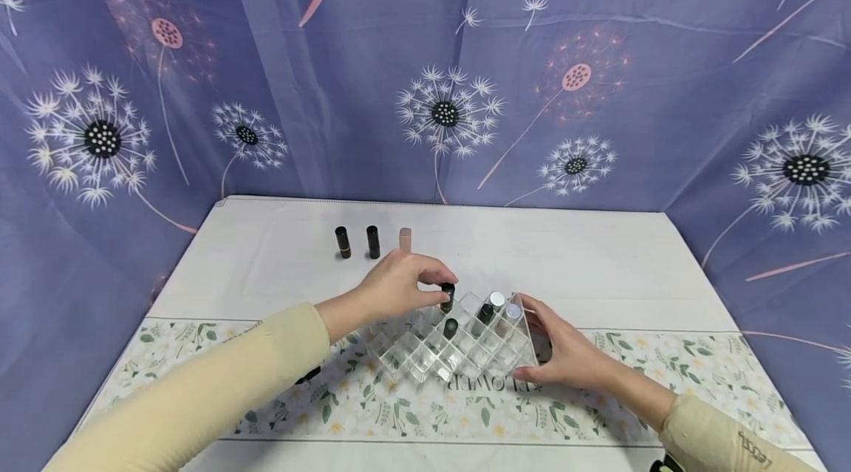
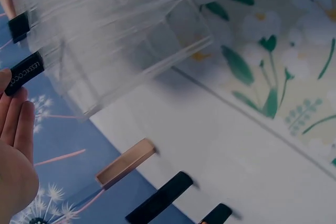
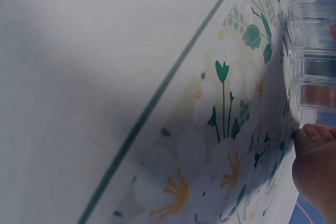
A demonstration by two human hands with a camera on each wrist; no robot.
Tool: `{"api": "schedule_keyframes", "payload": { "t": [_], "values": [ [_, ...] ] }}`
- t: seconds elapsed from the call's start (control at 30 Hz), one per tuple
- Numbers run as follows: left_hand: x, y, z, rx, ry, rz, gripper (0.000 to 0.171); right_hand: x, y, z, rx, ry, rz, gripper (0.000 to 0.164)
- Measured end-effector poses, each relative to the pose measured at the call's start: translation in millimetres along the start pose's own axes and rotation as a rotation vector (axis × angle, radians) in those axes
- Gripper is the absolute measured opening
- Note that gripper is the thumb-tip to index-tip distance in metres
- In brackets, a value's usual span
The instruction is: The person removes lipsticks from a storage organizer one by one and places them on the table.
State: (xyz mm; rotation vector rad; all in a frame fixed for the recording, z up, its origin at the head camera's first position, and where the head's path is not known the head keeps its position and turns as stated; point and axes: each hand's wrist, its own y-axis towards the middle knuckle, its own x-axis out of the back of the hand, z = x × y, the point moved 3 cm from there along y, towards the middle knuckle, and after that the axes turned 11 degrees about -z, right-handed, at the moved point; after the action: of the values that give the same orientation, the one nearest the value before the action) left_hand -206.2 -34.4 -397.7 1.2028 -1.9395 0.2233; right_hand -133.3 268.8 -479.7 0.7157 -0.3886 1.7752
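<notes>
My left hand [image 1: 399,284] pinches a black lipstick [image 1: 448,298] between thumb and fingers, over the back row of a clear lattice lipstick organizer [image 1: 425,361]. White lettering shows on this lipstick's side in the left wrist view, its lower end right at the organizer's rim. At the organizer's right end, my right hand [image 1: 565,346] grips it with fingers at the back corner and thumb at the front. Slots hold a black lipstick [image 1: 450,328], a second black one [image 1: 486,313], a silver-topped tube [image 1: 496,301] and a pale lilac-topped tube [image 1: 513,312].
Behind my left hand stand a rose-gold lipstick [image 1: 405,238] and two black lipsticks, one [image 1: 374,241] beside the other [image 1: 343,242]. A small black object [image 1: 308,376] shows partly under my left forearm. The white table [image 1: 572,258] carries a floral strip and meets a purple dandelion curtain [image 1: 359,88].
</notes>
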Motion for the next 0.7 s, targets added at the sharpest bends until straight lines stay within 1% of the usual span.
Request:
{"api": "schedule_keyframes", "payload": {
  "t": [0.13,0.27,0.33,0.43,0.5,0.7],
  "values": [
    [10.5,1.7,-5.7,0.01,-0.029,-0.007,0.024,0,0,1,0.003,0.012,0.002,0.123],
    [21.0,6.0,-9.5,-0.014,-0.04,-0.048,0.025,0,0,1,0.015,0.008,-0.004,0.123],
    [26.0,9.2,-10.3,-0.02,-0.07,-0.072,0.025,0,0,1,0.02,0.001,-0.007,0.123],
    [32.6,14.0,-10.6,0.005,-0.118,-0.1,0.025,0,0,0,0.024,-0.009,-0.011,0.124],
    [35.8,17.9,-10.0,0.025,-0.131,-0.119,0.025,0,0,-1,0.024,-0.01,-0.012,0.124],
    [40.4,29.2,-6.3,0.075,-0.082,-0.186,0.026,0,-1,-2,0.014,0.002,-0.007,0.124]
  ]
}}
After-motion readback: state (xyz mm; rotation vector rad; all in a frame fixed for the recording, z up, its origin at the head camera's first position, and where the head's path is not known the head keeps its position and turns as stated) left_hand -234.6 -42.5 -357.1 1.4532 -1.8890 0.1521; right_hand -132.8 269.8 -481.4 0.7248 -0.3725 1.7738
